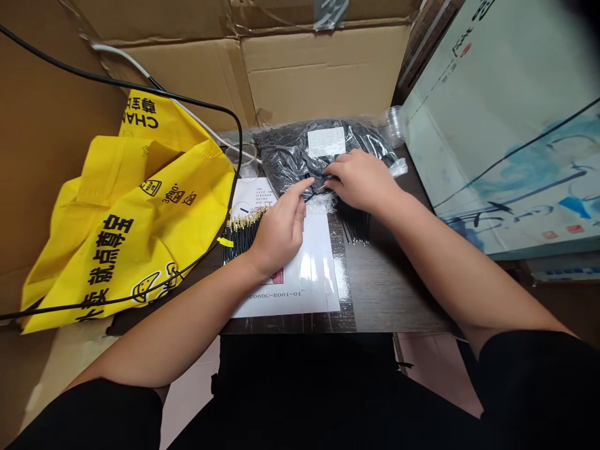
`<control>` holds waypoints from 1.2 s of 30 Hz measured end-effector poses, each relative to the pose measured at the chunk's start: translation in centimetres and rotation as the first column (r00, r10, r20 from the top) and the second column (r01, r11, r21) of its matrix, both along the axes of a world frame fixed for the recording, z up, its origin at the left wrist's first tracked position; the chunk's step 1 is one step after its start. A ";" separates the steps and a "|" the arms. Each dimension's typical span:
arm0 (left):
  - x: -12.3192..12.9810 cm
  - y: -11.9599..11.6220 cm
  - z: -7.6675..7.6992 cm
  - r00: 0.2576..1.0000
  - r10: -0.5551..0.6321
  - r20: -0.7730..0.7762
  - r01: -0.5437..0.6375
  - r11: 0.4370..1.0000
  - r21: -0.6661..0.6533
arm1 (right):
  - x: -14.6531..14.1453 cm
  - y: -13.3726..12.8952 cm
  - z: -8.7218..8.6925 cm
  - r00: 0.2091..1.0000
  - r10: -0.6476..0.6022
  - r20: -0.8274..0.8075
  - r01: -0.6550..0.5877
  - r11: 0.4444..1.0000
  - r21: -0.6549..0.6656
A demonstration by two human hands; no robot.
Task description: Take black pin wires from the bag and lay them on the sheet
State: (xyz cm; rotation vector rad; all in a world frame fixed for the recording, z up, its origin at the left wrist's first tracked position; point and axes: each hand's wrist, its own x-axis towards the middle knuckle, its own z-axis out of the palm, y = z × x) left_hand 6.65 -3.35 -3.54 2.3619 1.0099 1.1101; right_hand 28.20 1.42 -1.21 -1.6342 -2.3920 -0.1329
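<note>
My left hand (282, 230) is over the white printed sheet (319, 269), its index finger stretched toward the other hand; whether it grips anything is hidden. Between the hands shows a short black wire (310, 197). My right hand (359, 180) pinches a small piece with a gold-coloured tip at the front of the clear plastic bag (285, 169) full of black wires. Left of my left hand lies a bundle of black wires with gold-coloured ends (241, 234). More black wires (355, 228) lie below my right hand on the dark table.
A yellow bag (159, 187) covers the left side, with a black cable (197, 100) across it. Cardboard boxes (323, 75) stand behind. At the right is a large pale printed box (510, 144). Clear plastic cups (395, 125) stand near the back.
</note>
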 end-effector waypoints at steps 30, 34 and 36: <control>0.0 -0.9 0.6 0.998 -0.055 -0.043 0.056 0.998 0.015 | -2.8 0.1 -0.7 0.993 -0.025 0.112 0.024 1.000 0.010; -0.1 -1.0 0.6 0.994 -0.063 -0.090 0.064 0.998 0.012 | -2.8 0.0 -0.9 0.999 0.013 0.045 -0.016 0.997 0.069; -0.1 -1.0 0.6 0.991 -0.046 -0.122 0.051 0.998 0.042 | -2.9 -0.1 -0.9 0.999 -0.002 -0.036 0.005 0.997 0.083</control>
